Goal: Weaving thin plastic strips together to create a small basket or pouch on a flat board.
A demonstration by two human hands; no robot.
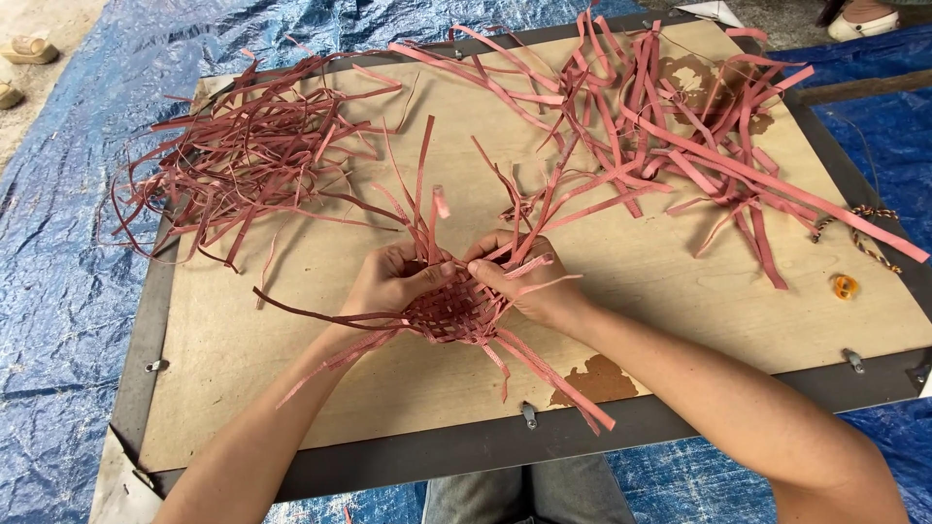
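Reddish-pink strips fill our view, and nearest to us they come together in a small woven piece (452, 311) that we hold just above the front middle of the board. Our left hand (393, 279) cups its left side, the fingers curled shut around the weave and the thumb pressed across the upper edge. Our right hand (529, 281) grips the right side, thumb and forefinger pinched on a strip at the rim, the other fingers folded behind the piece where we cannot see them. Loose ends stick up between our hands and trail down toward the near edge, covering part of the weave, so its exact shape is hard to make out.

Under our hands lies the wooden board (320, 388), a pale sheet in a dark frame with small metal clips (528, 415) along the front. A brown stain (597, 380) marks it beside our right forearm. Our grey-trousered knees (529, 495) are cut off at the bottom.

To the right, a small orange ring (844, 286) sits near the board's edge, close to a twisted cord (867, 233). Farther back, a tangle of narrow strips (243, 146) spreads over the left corner, and a heap of wider strips (670, 126) covers the right, hiding a dark patch of board. Blue tarpaulin (58, 291) surrounds everything. At the far corners, sandals (29, 49) and a pale shoe (862, 19) are partly cropped.
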